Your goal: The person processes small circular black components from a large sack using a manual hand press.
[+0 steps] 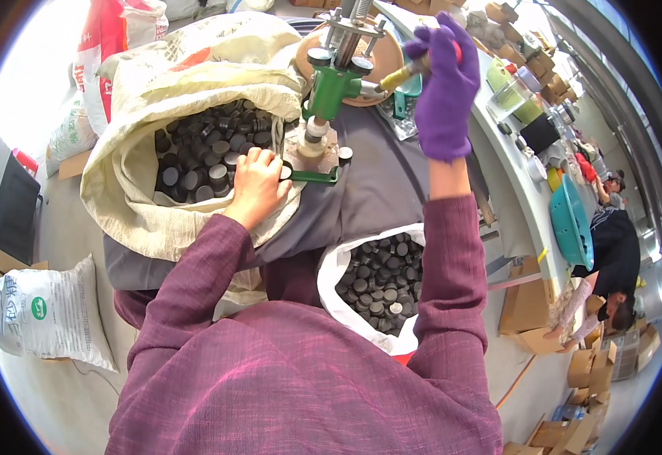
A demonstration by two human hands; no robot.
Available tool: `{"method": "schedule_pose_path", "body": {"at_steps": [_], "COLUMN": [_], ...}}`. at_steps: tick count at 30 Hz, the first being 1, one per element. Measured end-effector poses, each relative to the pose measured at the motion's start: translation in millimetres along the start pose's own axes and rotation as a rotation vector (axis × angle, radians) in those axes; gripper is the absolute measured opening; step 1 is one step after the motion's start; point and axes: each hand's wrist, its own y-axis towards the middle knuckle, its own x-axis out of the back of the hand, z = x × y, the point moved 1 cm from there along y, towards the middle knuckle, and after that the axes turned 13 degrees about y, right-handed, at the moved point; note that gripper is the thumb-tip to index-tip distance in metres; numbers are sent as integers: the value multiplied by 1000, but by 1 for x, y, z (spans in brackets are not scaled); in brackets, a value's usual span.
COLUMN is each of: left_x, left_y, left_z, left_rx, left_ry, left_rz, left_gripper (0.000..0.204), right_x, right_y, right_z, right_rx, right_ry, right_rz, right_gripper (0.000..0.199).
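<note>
A green hand press (329,91) with a steel column stands on the grey cloth in front of me. My right hand (446,95), in a purple glove, is raised and wrapped round the yellowish lever handle (400,76) of the press. Bare and with bent fingers, my left hand (258,184) lies at the right lip of a cream woven sack (130,216). Between its thumb and forefinger sits a round black cap (285,173), beside the press base. Black round caps (211,155) fill the sack's mouth. Another cap (344,154) rests on the press base's right side.
A white bag (329,292) of black caps is below my right forearm. Along the right runs a long white table (524,205) with a teal basket (571,220). A co-worker in black (611,243) is beyond it. Full sacks (46,311) and a dark box-shaped unit (1,201) stand left.
</note>
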Motion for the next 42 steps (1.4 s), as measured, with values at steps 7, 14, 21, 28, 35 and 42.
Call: {"method": "schedule_pose_path", "body": {"at_steps": [7, 14, 21, 28, 35, 42], "left_x": [1, -1, -2, 0, -5, -20], "left_y": [-6, -4, -6, -6, 20, 62], "left_z": [3, 1, 5, 9, 15, 10], "left_rx": [103, 92, 146, 179, 258, 265], "left_ry": [-46, -111, -211, -326, -400, -369], "left_rz": [-27, -77, -176, -265, -91, 124], "left_gripper": [44, 42, 41, 41, 37, 36], "right_x": [33, 120, 111, 132, 103, 29], "right_y": [2, -137, -154, -150, -44, 45], "right_z": [-37, -118, -140, -133, -64, -23], "right_rx": [-85, -370, -240, -392, -176, -116], "right_ry": [-543, -526, -1042, -1138, -293, 38], "right_rz": [73, -32, 527, 224, -135, 78], "right_gripper": [36, 38, 37, 35, 58, 61]}}
